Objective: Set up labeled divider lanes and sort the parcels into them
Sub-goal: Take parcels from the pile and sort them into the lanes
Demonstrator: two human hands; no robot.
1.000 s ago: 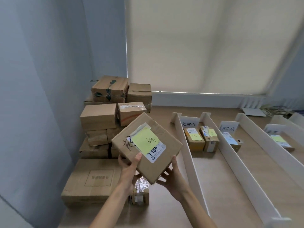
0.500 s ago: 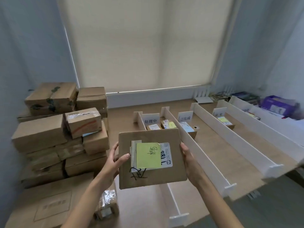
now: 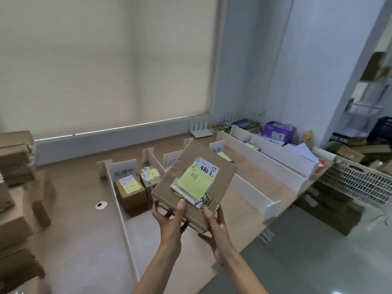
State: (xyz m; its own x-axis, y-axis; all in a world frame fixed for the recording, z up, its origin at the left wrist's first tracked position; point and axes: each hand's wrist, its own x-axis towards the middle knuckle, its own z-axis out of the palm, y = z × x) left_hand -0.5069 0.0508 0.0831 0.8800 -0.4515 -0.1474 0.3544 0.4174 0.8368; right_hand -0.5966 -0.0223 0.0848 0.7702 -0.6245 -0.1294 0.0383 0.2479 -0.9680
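You hold the parcel (image 3: 180, 164), a flat brown cardboard box, in both hands above the table (image 3: 74, 209), lifted off its surface and tipped so the top face looks up at you. Your left hand (image 3: 169, 218) grips the near edge with the thumb laid flat on top and the fingers curled underneath. Your right hand (image 3: 218, 234) grips the near right corner the same way, thumb on top and fingers wrapped under the box, where their tips are hidden. A yellow sticky note (image 3: 196, 181) with handwriting covers part of a white shipping label (image 3: 209, 168) on the top face, and a black marker scrawl (image 3: 204, 201) runs just beside your right thumb. The parcel hangs over the near stretch of the second lane, among the white divider boards (image 3: 252, 187) that run away from you across the table, and it hides part of the second label card (image 3: 170, 161). The first label card (image 3: 124, 171) stands at the far end of the left lane, with two small parcels (image 3: 129, 192) side by side just in front of it, each carrying a yellow note. A third label card (image 3: 217, 147) shows past the parcel's far corner. A stack of cardboard boxes (image 3: 14, 187) stands blurred at the left edge. A small round white cap (image 3: 101, 205) lies on the table left of the first divider, and a white lattice crate (image 3: 356, 183) sits beyond the table's right side.
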